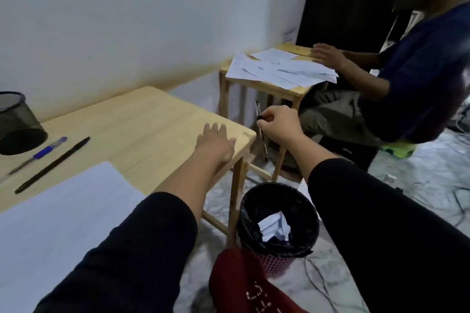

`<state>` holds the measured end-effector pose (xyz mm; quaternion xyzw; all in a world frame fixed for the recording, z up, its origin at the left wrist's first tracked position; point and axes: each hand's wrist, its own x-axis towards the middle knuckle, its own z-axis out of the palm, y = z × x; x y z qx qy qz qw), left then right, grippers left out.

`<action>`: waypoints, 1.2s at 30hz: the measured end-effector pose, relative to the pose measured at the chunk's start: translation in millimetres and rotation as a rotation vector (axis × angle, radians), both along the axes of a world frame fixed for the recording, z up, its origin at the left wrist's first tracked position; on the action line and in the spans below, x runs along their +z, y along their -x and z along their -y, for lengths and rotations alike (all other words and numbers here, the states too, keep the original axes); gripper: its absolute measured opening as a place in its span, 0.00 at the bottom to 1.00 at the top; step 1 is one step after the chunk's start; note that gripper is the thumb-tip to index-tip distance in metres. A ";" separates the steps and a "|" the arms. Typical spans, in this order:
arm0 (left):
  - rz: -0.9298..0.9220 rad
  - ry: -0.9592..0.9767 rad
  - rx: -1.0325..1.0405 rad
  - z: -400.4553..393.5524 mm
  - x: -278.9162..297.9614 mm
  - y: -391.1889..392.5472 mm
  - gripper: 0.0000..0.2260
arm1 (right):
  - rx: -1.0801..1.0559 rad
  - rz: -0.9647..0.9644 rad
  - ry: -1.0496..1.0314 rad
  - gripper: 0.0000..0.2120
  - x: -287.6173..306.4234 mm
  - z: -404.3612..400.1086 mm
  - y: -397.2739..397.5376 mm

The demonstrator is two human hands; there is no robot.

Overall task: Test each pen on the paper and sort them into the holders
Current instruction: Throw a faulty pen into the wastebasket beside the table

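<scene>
While our right hand pinches a pen upright beyond the table edge, our left hand lies flat and empty near the corner. Two pens lie between the paper and the mesh holder.

**Two arms stretched forward, one hand flat, one hand closed**

Both arms reach forward in black sleeves that end below the elbow, so the forearms are bare. The left hand lies palm down, the fingers straight and a little spread, the wrist almost level. The right hand is further forward and to the right, raised, curled into a loose fist with thumb and fingers pinched together on a thin pen.
</scene>
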<state>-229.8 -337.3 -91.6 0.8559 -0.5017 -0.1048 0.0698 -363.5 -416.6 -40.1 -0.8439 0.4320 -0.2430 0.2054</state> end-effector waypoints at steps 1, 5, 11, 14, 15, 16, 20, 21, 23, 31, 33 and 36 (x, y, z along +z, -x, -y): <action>0.006 -0.009 0.003 6.6 -2.9 2.9 0.26 | -0.011 -0.011 -0.016 0.11 -6.5 5.8 5.2; 0.037 -0.040 0.041 26.7 -10.5 6.6 0.27 | -0.024 -0.046 -0.094 0.11 -35.9 29.8 20.2; 0.105 -0.027 0.070 31.2 -15.0 4.2 0.26 | -0.030 -0.073 -0.161 0.10 -72.9 62.6 35.8; 0.138 -0.013 0.073 32.1 -16.8 3.1 0.26 | -0.059 -0.118 -0.207 0.11 -89.3 79.2 44.0; 0.142 -0.013 0.073 32.3 -17.4 2.8 0.26 | -0.075 -0.145 -0.226 0.13 -95.3 84.7 45.5; 0.145 -0.016 0.073 32.3 -17.7 3.0 0.26 | -0.092 -0.187 -0.244 0.16 -100.6 88.9 46.2; 0.152 -0.027 0.074 32.5 -16.8 4.0 0.26 | -0.006 -0.458 -0.227 0.21 -109.3 94.3 43.2; 0.155 -0.029 0.074 32.4 -16.5 4.1 0.26 | 0.029 -0.503 -0.200 0.20 -108.8 94.2 41.0; 0.155 -0.030 0.073 32.9 -15.6 4.1 0.26 | 0.058 -0.539 -0.147 0.19 -104.3 93.8 36.6; 0.125 -0.072 0.102 41.1 6.3 2.1 0.25 | 0.115 -0.521 0.077 0.20 -44.3 84.9 12.8; 0.175 -0.047 0.130 41.8 19.9 2.7 0.20 | 0.128 -0.524 0.128 0.19 -24.4 77.9 5.2; 0.232 -0.010 0.161 35.0 42.4 0.0 0.15 | 0.155 -0.515 0.212 0.19 3.2 60.6 -5.5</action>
